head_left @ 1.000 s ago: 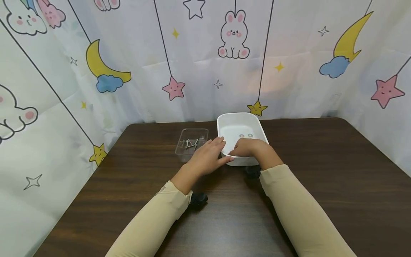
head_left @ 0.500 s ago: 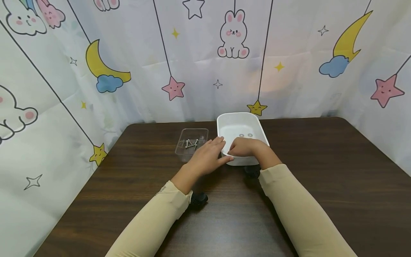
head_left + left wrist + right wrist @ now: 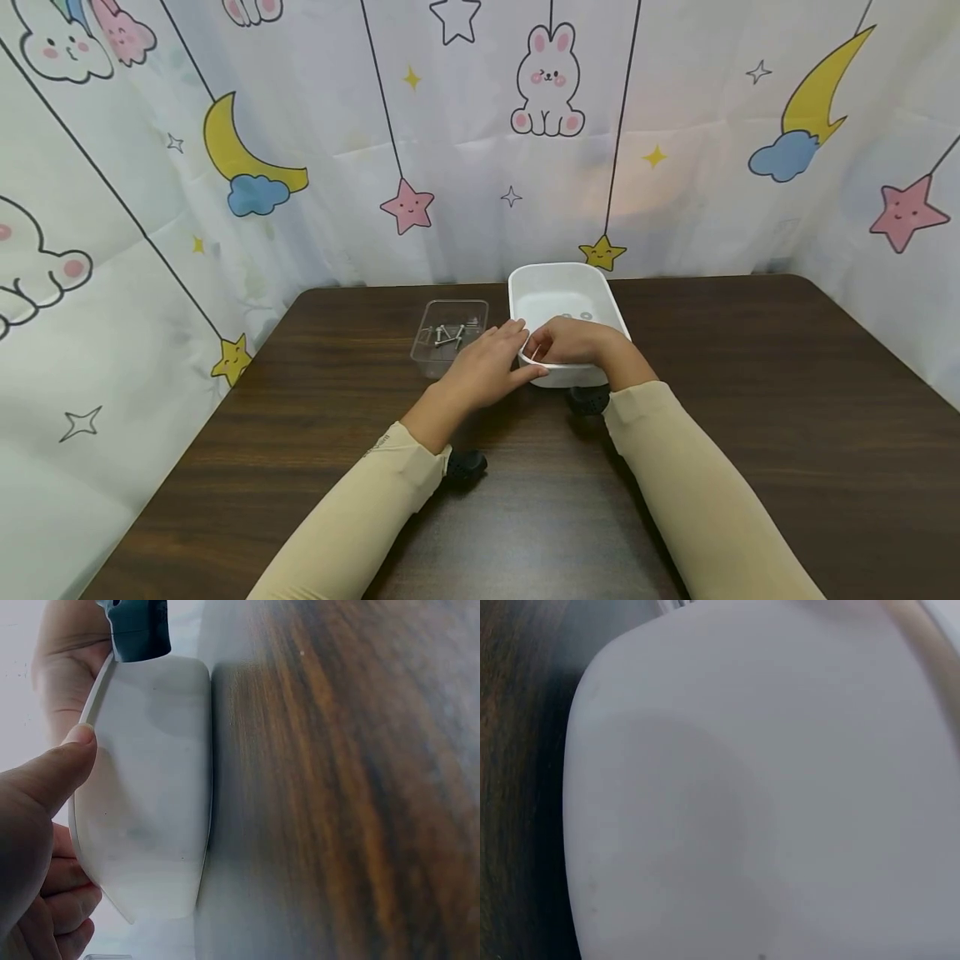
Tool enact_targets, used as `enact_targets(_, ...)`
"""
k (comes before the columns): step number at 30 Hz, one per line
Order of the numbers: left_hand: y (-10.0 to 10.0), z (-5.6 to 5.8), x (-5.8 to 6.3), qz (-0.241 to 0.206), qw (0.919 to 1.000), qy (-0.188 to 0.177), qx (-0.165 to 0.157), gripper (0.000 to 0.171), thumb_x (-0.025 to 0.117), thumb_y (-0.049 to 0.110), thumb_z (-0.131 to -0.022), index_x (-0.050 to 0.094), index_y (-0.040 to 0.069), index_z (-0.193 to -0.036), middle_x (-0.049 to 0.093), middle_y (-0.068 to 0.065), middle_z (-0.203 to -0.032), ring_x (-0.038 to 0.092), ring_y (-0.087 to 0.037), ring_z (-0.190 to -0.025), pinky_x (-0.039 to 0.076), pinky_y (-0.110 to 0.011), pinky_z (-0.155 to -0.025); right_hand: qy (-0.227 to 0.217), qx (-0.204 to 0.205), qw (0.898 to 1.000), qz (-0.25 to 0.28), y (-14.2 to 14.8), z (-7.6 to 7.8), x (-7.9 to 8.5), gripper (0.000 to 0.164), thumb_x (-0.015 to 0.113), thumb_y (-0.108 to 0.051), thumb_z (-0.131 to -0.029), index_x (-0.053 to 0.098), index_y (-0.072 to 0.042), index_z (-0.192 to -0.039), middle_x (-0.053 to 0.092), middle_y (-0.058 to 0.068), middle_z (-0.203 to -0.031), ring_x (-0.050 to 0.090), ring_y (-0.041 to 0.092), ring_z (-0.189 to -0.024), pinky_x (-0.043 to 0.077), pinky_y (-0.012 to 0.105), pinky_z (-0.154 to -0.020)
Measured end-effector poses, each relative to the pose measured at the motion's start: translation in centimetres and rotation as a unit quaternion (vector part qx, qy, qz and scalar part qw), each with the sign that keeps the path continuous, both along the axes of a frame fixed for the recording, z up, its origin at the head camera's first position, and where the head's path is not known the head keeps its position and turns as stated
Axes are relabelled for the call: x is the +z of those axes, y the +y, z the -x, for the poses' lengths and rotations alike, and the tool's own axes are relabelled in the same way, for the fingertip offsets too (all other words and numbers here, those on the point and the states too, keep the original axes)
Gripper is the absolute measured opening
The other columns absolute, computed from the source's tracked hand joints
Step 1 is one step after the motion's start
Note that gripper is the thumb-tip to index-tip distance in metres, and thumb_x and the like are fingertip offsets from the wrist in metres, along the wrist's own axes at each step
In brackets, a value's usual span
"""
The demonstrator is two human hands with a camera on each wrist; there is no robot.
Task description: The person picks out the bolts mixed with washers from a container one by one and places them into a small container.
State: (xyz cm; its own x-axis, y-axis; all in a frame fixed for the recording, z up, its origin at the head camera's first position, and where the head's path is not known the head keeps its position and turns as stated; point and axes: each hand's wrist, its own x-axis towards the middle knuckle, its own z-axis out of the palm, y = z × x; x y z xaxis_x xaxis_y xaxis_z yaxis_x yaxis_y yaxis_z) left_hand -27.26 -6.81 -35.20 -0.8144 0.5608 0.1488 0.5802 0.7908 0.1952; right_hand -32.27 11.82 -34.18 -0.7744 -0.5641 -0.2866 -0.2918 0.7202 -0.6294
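Observation:
A white plastic bin (image 3: 573,377) stands near the table's back edge, with two small washer-like rings (image 3: 586,316) on its floor. My left hand (image 3: 483,367) holds its near left corner: the thumb lies on the front rim and the fingers bend against the side wall (image 3: 154,787). My right hand (image 3: 573,340) reaches over the front wall into the bin, fingers bent down at the near left corner. Their tips are partly hidden by the wall, and I cannot tell what they pinch. The bin's outer wall (image 3: 780,787) fills the right wrist view.
Left of the white bin stands a clear plastic box (image 3: 431,367) with several metal bolts (image 3: 448,336) in it. A dark device (image 3: 467,465) sits under the left wrist, another (image 3: 587,401) under the right. Behind the wooden table (image 3: 300,433) hangs a printed curtain (image 3: 465,133).
Inside the bin, my right hand has shifted slightly left toward the corner, and its fingers have drawn up a little. The left hand has stayed in place.

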Motion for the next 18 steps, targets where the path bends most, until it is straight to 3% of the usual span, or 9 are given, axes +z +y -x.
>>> enact_targets(4,0.11,-0.01,0.07,0.001,1.0000,-0.008,0.003,0.071,0.054,0.056,-0.096,0.047,0.006,-0.146,0.038,-0.010,-0.157,0.029,-0.022,-0.148,0.023,-0.037,-0.122,-0.009,-0.004,1.000,-0.011,0.15,-0.13,0.10,0.027,0.063,-0.023,-0.093,0.072,-0.011,-0.116,0.070,0.004,-0.114,0.060,0.018,-0.099,0.049,0.034,-0.086)
enact_targets(12,0.08,-0.02,0.10,0.001,0.9999,-0.009,0.006,0.072,0.054,0.056,-0.096,0.047,0.006,-0.146,0.038,-0.010,-0.157,0.029,-0.021,-0.148,0.024,-0.037,-0.122,-0.022,-0.010,0.999,-0.026,0.25,-0.02,0.21,0.026,0.057,-0.014,-0.088,0.075,-0.013,-0.108,0.068,0.000,-0.104,0.049,0.017,-0.086,0.039,0.029,-0.069)
enact_targets(18,0.03,-0.04,0.05,0.002,1.0000,-0.006,0.004,0.071,0.054,0.056,-0.096,0.047,0.005,-0.146,0.038,-0.010,-0.157,0.030,-0.022,-0.148,0.024,-0.037,-0.122,0.029,-0.014,0.998,-0.053,0.15,0.15,-0.18,0.026,0.058,-0.015,-0.089,0.076,-0.012,-0.108,0.071,0.002,-0.109,0.055,0.018,-0.089,0.043,0.030,-0.072)
